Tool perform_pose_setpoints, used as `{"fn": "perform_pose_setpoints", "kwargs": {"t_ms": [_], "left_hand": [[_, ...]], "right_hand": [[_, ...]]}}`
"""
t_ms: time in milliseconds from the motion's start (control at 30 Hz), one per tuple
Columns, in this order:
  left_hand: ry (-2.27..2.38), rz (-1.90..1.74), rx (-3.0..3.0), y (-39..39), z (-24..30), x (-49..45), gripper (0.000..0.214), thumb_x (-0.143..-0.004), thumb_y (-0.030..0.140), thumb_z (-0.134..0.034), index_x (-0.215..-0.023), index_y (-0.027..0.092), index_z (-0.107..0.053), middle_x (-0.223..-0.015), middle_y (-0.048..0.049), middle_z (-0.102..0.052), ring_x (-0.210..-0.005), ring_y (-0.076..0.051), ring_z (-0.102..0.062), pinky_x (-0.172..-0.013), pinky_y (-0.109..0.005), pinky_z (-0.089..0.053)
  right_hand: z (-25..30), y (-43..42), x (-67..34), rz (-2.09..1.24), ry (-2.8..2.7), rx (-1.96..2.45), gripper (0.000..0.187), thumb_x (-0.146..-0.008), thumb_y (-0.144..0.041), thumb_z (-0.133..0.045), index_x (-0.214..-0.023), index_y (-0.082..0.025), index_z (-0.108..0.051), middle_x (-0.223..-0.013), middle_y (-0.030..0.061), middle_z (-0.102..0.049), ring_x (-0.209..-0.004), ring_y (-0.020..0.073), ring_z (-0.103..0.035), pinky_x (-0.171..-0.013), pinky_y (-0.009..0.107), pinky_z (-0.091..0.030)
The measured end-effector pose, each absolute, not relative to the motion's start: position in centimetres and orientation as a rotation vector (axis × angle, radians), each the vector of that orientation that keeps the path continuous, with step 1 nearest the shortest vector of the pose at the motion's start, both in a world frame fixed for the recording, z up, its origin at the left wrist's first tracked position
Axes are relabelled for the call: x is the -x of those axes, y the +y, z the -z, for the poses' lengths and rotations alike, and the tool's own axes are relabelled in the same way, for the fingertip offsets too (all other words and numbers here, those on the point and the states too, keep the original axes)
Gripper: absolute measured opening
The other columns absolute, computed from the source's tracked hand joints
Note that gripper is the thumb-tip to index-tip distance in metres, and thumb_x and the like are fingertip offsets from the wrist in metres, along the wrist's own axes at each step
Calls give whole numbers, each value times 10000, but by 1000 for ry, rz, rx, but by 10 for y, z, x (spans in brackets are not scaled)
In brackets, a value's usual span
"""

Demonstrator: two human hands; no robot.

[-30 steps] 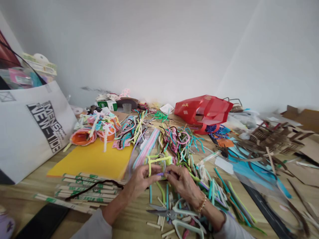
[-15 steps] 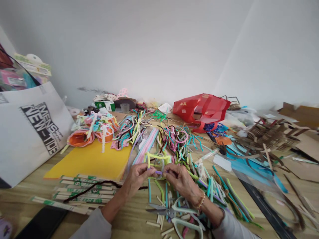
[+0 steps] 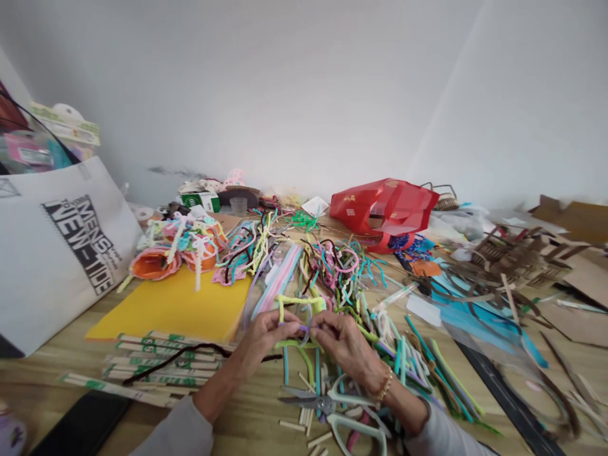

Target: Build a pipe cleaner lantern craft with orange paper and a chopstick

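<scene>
Between my two hands is a small box-like frame bent from yellow-green pipe cleaners. A short purple pipe cleaner runs across its near side. My left hand pinches the purple piece's left end with thumb and forefinger. On the other end, my right hand is closed in a pinch, its fingertips close to the left ones. The fingers partly hide the frame's lower part. Below my right hand lie scissors with pale green handles, blades apart, among short cut sticks.
Loose pipe cleaners are heaped behind the hands. To the left are a yellow sheet, wrapped sticks, a black phone-like slab and a white bag. A red bag stands behind; brown woven pieces lie right.
Both hands stay almost in place, with the fingers shifting slightly around the purple pipe cleaner. The frame tilts a little, and its lower green edge shows more.
</scene>
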State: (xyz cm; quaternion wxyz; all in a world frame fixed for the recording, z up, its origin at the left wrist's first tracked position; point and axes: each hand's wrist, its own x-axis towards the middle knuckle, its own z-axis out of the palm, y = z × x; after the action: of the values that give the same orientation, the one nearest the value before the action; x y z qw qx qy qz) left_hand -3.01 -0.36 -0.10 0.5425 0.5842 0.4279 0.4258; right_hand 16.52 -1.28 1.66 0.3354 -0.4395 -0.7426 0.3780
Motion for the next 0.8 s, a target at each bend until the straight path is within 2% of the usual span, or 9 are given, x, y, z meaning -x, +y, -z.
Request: {"fn": "perform_pose_setpoints", "kwargs": {"t_ms": [67, 233, 333, 600, 733, 800], "left_hand": [[1027, -983, -1421, -6, -4, 28, 248, -706, 381, -722, -804, 155, -699, -715, -21, -662, -695, -181, -582, -650, -259, -420], [1108, -1010, -1470, -8, -7, 23, 212, -689, 360, -705, -658, 157, -651, -587, 15, -565, -590, -142, -496, -587, -247, -366], [1091, -970, -1456, -7, -3, 23, 224, -663, 367, -718, -670, 156, -643, -581, 23, -544, -571, -128, -463, -562, -238, -338], [1075, -971, -1366, -4, 7, 27, 208, -624, 333, -757, -653, 153, -658, -598, 16, -576, -594, -129, -493, -580, -231, -361], [1056, -1022, -1256, -2, 10, 30, 208, -658, 335, -752, -684, 155, -650, -629, -4, -626, -622, -150, -552, -614, -246, -409], [1013, -1048, -1153, -2, 10, 31, 220, -657, 336, -762, -692, 158, -639, -644, -10, -647, -623, -151, -573, -632, -254, -434]], "right_hand": [[-16, -12, -165, -997, -1929, 1143, 146, -844, -253, -535, -757, -157, -603, -533, -75, -289, -494, 85, -278, -471, 222, -195], [-13, -15, -162, -919, -1958, 1142, 123, -836, -225, -551, -757, -166, -625, -525, -76, -302, -496, 89, -290, -485, 226, -207], [-11, -16, -161, -897, -1972, 1132, 109, -834, -212, -552, -761, -170, -621, -528, -77, -316, -495, 89, -297, -488, 224, -217], [-13, -17, -161, -800, -2030, 1136, 98, -839, -211, -555, -808, -177, -641, -542, -63, -403, -516, 96, -370, -523, 223, -268], [-8, -12, -163, -832, -1874, 1122, 143, -845, -236, -544, -945, -173, -625, -555, -76, -379, -508, 93, -360, -513, 216, -279], [-5, -8, -164, -907, -1744, 1101, 159, -858, -277, -533, -946, -164, -601, -570, -76, -369, -509, 91, -351, -500, 213, -284]]}}
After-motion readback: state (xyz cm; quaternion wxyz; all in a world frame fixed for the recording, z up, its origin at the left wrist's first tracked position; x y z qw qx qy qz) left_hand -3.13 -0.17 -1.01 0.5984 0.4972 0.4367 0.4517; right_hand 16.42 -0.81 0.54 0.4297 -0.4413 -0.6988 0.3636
